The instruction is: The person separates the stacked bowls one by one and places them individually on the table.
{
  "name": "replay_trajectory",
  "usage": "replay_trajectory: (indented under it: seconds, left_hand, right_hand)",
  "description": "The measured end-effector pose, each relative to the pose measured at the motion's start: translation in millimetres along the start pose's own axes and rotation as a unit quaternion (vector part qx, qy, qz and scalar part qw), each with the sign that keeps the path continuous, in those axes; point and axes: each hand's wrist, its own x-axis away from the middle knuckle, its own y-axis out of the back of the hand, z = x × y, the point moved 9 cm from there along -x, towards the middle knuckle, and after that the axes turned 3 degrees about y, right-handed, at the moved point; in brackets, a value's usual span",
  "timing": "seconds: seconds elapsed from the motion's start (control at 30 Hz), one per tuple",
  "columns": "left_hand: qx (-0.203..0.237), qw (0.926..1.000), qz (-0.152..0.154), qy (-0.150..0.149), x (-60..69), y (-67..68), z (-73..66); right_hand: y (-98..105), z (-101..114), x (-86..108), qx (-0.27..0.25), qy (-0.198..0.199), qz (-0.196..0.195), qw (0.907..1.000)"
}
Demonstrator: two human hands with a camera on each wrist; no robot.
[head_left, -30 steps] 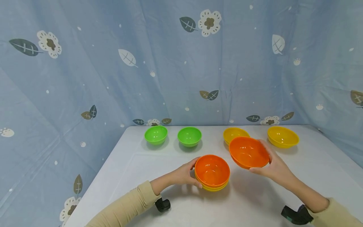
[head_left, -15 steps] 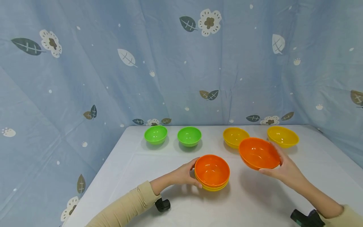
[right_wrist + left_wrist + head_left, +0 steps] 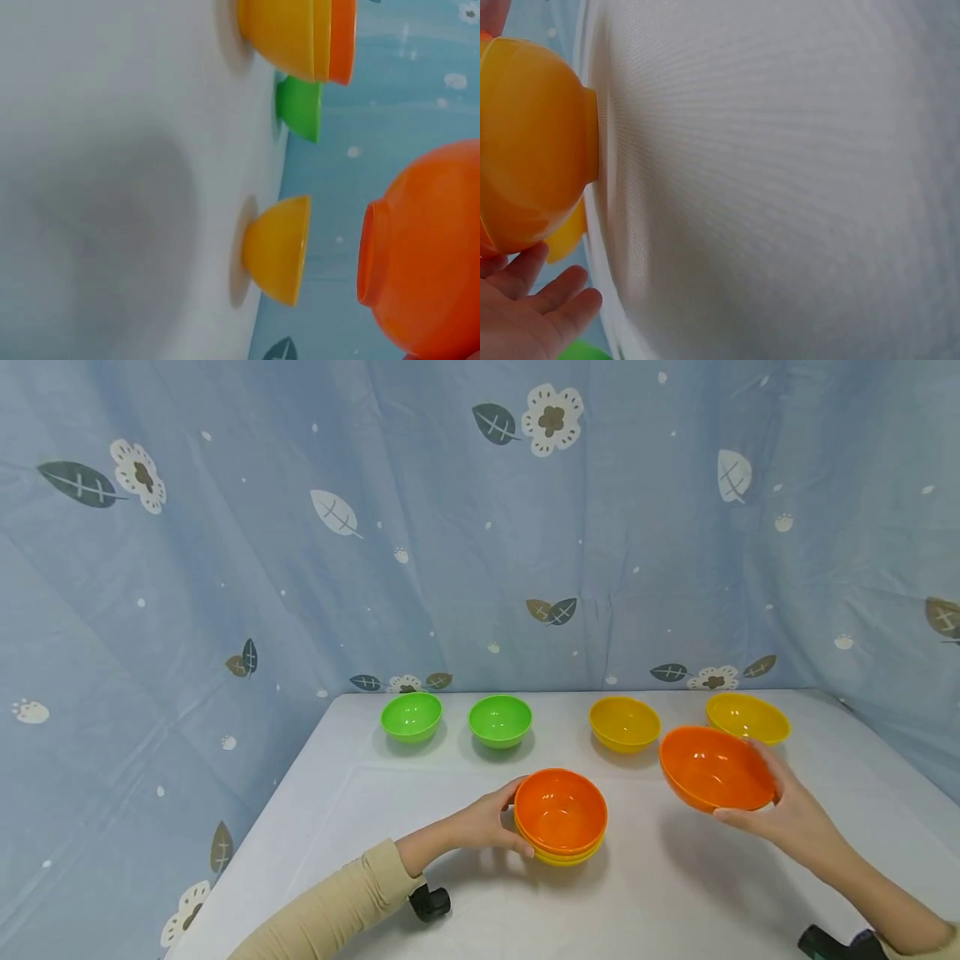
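Note:
A nested stack stands on the table, with an orange bowl [image 3: 561, 810] on top and yellow bowls [image 3: 532, 142] beneath it. My left hand [image 3: 491, 820] holds this stack by its left side, thumb and fingers spread around the wall. To the right, my right hand [image 3: 787, 806] grips a second orange bowl [image 3: 716, 768] by its right rim, raised above the table and slightly tilted. In the right wrist view the foot of that raised orange bowl [image 3: 431, 255] shows, apart from the cloth, and its shadow falls below.
Along the back stand two green bowls, the left one [image 3: 412, 717] and the right one [image 3: 500, 721]. Two yellow bowls, one nearer the middle [image 3: 625, 724] and one at far right [image 3: 746, 717], share that row. A white cloth [image 3: 337, 827] covers the table; a blue curtain [image 3: 450, 527] hangs behind.
My right hand has carried the raised orange bowl to the right, away from the stack, uncovering the middle yellow bowl. The left hand and the stack have stayed in place.

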Motion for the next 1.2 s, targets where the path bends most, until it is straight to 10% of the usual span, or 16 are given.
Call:
replay_trajectory:
  seconds: [1.2]
  left_hand:
    - [0.021,0.9997,0.011,-0.008,-0.4,1.1,-2.4]
  right_hand:
    - [28.9,-71.0,4.6,0.018,-0.06,-0.024,0.9978]
